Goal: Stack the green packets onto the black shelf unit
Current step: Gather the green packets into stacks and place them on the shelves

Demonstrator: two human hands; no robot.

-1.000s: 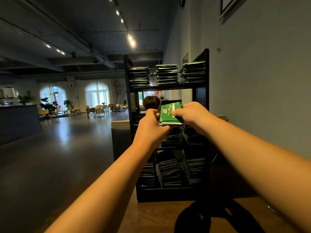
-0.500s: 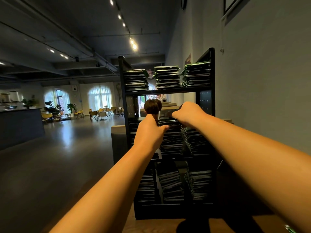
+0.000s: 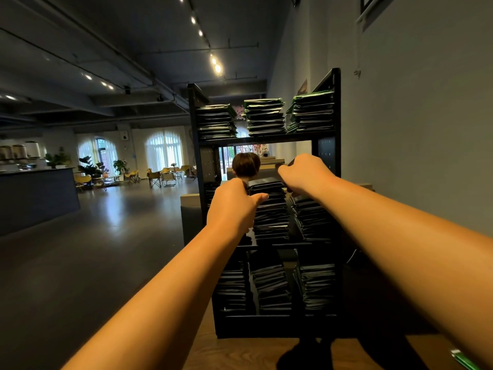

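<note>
The black shelf unit [image 3: 326, 153] stands on a wooden table [image 3: 240, 351] straight ahead, and all three levels carry stacks of green packets. A packet [image 3: 264, 182] lies flat on top of the middle level's centre stack [image 3: 270, 217] and looks dark in the shade. My left hand [image 3: 234, 204] grips its left end, thumb lying across the stack's front. My right hand [image 3: 304, 173] curls over its right end. The fingers of both hands are hidden behind the packet. More stacks fill the top level [image 3: 264, 117] and the bottom level [image 3: 269, 284].
A grey wall [image 3: 413, 129] runs close along the shelf's right side. A person's head [image 3: 245, 164] shows through the shelf gap. A dark bag-like shape [image 3: 301, 356] and a loose green packet [image 3: 464, 360] lie on the table near me. Open floor spreads to the left.
Both hands carried the green packet forward from in front of the shelf into the middle level. It now lies on the centre stack, and I have moved closer.
</note>
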